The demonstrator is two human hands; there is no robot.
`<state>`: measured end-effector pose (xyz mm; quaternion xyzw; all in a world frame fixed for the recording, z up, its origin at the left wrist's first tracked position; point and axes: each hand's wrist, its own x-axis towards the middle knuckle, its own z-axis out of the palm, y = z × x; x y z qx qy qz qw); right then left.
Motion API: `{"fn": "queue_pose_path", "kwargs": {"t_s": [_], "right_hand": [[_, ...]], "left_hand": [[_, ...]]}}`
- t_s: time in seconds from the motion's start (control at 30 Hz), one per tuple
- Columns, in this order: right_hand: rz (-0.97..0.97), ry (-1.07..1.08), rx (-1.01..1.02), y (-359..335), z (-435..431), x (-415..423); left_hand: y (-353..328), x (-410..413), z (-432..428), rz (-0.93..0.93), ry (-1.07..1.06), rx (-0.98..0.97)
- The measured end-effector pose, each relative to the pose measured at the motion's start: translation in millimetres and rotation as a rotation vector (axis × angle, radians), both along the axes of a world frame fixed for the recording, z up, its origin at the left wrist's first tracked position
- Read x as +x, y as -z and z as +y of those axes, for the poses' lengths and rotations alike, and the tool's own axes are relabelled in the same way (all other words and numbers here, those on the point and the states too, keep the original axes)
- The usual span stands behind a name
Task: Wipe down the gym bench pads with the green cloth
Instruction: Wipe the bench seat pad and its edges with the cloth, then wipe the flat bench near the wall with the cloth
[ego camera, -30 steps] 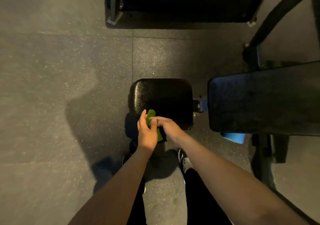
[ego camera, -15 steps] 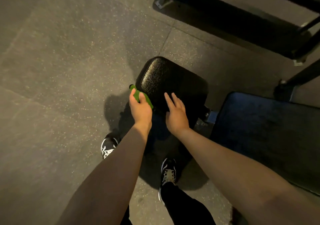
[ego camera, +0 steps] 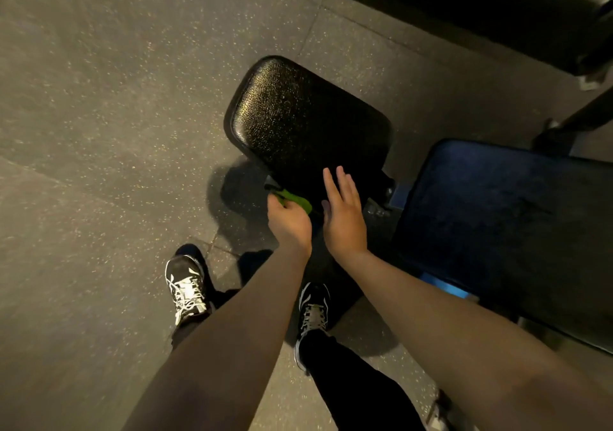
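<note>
Your left hand (ego camera: 289, 223) gripped the green cloth (ego camera: 296, 199) at the small seat pad's (ego camera: 300, 122) near edge, right hand (ego camera: 343, 218) hovering with fingers spread; wiping looked barely begun, sweeping across next.

Both bare forearms reach forward and down, nearly side by side. The left hand (ego camera: 289, 223) is curled, its fingers closed round a green cloth (ego camera: 296, 199). The right hand (ego camera: 343, 220) is beside it, fingers straight and slightly spread, palm turned inward
</note>
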<state>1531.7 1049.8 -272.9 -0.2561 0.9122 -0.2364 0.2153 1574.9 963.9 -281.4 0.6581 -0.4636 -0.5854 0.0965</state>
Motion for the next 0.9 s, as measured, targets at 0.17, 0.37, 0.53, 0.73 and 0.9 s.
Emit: {"fn": "queue_pose_path", "kwargs": {"t_s": [0.17,0.37,0.53,0.73,0.9], "right_hand": [[-0.059,0.027,-0.039,7,6,-1],[-0.301,0.184,-0.073,-35,-6,18],[-0.569,0.479,-0.143,-125,-41,40],[-0.630,0.615,-0.333,-257,-143,69],[-0.546,0.633,-0.412,-350,-234,73]], "left_hand": [[-1,8,8,-0.074,0.194,0.044],[-38,42,16,-0.085,0.676,0.217],[-123,69,-42,-0.007,0.608,0.259],[-254,84,-147,0.164,0.472,0.304],[-358,86,-238,0.212,0.584,0.202]]}}
